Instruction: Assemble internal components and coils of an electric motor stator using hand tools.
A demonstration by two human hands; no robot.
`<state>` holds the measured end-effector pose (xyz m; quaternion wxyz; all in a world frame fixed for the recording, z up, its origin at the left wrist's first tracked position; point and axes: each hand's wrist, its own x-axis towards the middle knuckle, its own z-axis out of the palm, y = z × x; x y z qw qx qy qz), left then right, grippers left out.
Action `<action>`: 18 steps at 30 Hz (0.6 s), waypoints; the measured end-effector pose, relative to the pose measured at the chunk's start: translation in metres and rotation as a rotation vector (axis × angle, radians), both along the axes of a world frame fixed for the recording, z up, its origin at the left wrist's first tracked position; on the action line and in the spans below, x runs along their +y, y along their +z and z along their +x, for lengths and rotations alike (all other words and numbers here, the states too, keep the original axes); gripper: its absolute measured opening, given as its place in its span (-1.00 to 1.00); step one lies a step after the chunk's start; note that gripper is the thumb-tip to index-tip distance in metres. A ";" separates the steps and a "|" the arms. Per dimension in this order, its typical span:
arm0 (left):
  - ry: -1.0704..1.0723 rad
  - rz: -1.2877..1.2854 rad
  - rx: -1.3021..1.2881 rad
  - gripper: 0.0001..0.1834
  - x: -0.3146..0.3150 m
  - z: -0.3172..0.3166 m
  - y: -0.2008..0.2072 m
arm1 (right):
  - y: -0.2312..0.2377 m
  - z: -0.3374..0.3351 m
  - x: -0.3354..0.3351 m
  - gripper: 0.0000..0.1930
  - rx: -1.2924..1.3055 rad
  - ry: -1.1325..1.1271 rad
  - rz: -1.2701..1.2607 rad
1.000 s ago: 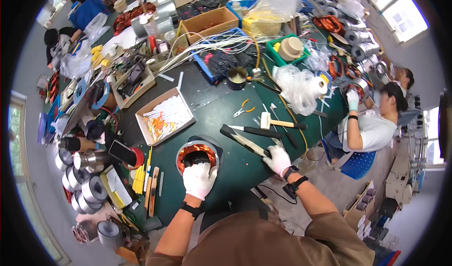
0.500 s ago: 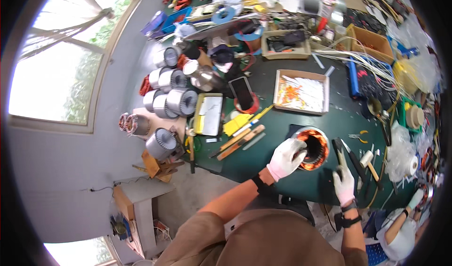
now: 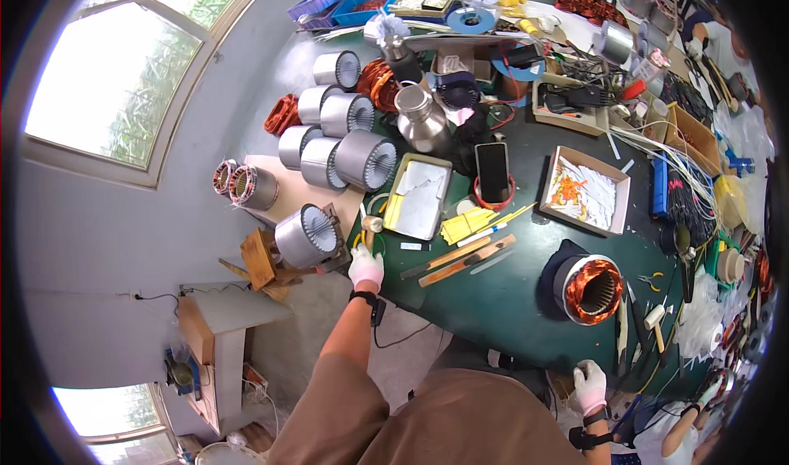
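My left hand, in a white glove, is at the table's left front edge. Its fingers are closed round the handle of a small mallet, whose pale head points away from me. Just left of it, a bare silver stator core rests on its side. My right hand, gloved too, hangs at the table's front edge, fingers curled and nothing visible in them. Farther in, on a dark cloth, lies a stator wound with copper, its open bore toward me. A tool with a pale handle lies beside it.
Several silver stator cores crowd the left side. A yellow tray, yellow strips, wooden sticks and a phone fill the middle. A cardboard box holds white strips. Right of the stator lies a white mallet.
My left hand has left the wound stator and moved far left to the small mallet. My right hand has drawn back from the tool beside the stator. The view has shifted left.
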<state>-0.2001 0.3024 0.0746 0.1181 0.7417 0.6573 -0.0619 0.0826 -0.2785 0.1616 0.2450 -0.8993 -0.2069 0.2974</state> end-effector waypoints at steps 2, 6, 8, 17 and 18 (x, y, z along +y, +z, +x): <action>0.034 0.028 -0.004 -0.60 0.015 -0.011 -0.004 | 0.008 -0.005 0.029 -0.83 0.035 0.082 0.027; 0.071 0.069 -0.294 -0.61 -0.015 -0.009 0.011 | 0.034 -0.023 0.072 -0.87 -0.050 0.210 0.079; 0.019 0.058 -0.477 -0.67 -0.049 0.005 0.041 | 0.051 -0.029 0.096 -0.89 -0.074 0.230 0.149; -0.515 -0.673 -0.992 -0.61 -0.200 0.162 0.151 | 0.087 -0.030 0.223 -0.58 -0.146 0.269 0.433; -0.475 -0.879 -1.031 -0.65 -0.208 0.173 0.159 | 0.079 -0.030 0.211 -0.62 0.029 0.117 0.458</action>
